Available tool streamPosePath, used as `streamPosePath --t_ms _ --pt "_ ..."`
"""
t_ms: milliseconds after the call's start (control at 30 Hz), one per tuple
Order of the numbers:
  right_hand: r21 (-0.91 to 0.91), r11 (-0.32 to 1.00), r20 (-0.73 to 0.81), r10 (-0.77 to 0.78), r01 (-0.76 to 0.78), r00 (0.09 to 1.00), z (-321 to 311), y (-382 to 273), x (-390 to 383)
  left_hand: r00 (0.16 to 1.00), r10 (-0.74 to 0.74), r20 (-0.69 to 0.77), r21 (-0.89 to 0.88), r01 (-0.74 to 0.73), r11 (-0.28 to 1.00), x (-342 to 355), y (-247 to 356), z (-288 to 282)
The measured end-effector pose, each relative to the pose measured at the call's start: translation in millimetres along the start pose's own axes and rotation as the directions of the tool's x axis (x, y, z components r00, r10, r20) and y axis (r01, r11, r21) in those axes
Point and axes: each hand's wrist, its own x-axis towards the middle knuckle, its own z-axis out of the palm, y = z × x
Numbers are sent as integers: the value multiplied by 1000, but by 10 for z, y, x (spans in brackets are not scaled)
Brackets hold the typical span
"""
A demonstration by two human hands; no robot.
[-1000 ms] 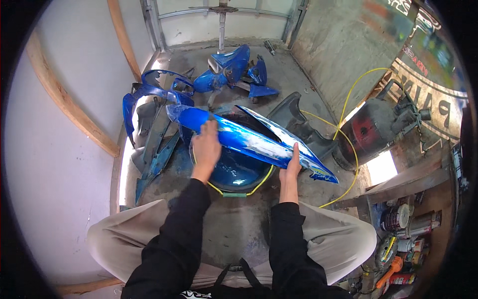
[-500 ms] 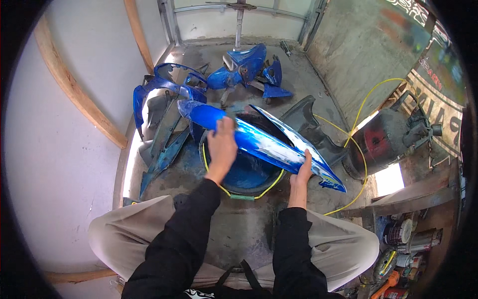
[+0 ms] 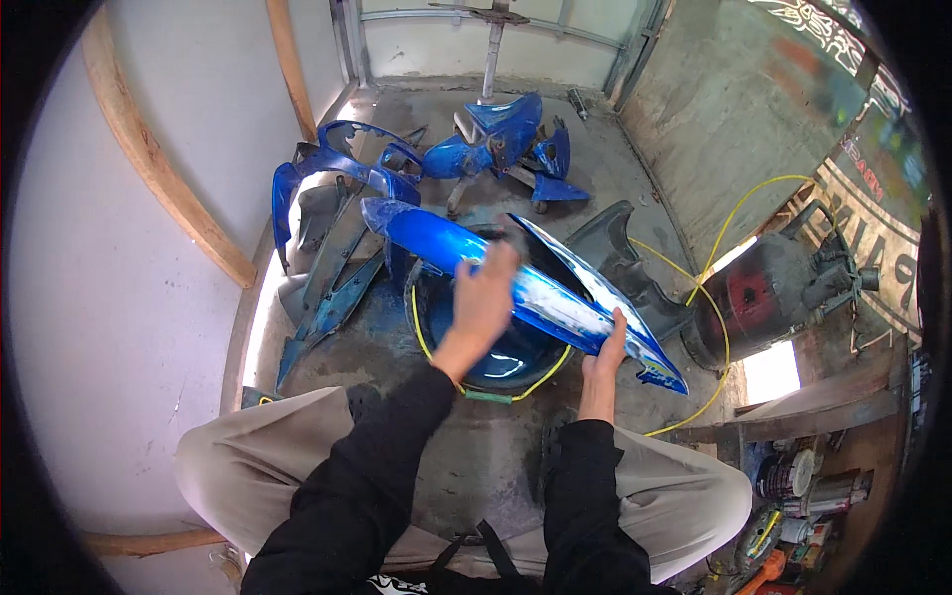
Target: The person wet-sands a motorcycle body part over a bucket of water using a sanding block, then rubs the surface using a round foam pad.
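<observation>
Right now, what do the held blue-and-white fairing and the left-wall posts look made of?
Fairing: likely molded plastic; thin edges, glossy blue areas, dull whitish patches. Thin metal isn't ruled out.
Left-wall posts: probably bare timber; tan, matte.

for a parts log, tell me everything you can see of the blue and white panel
The panel, long and narrow, looks like moulded plastic: two strips joining toward the lower right, where an edge looks jagged. Glossy blue, with patchy white areas and a duller upper-left tip, it slants over the dark tub; contact with it is unclear. The right hand grips it near the jagged end; the left hand, blurred, lies across it near the middle.
</observation>
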Motion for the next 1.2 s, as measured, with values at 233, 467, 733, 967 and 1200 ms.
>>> streamPosePath --t_ms 233,467,733,967,1200 --pt "-7 1000 -16 2 -2 1000 -131 -152 60 1000 8 6 -77 -8 997 -94 -153 -183" --pt "-24 996 20 86 -85 996 -129 -329 -24 993 -116 27 13 116 993 -308 -244 -260" --pt "163 983 74 73 -84 995 -43 -284 -307 998 -2 57 -1 2 1000 -644 11 -165" --pt "107 993 14 42 -43 999 46 -171 -424 988 -127 93 -97 135 986 -591 35 -182" --pt "-7 998 46 60 -60 997 97 -236 -428 977 57 205 -148 -26 989 -668 462 -190"
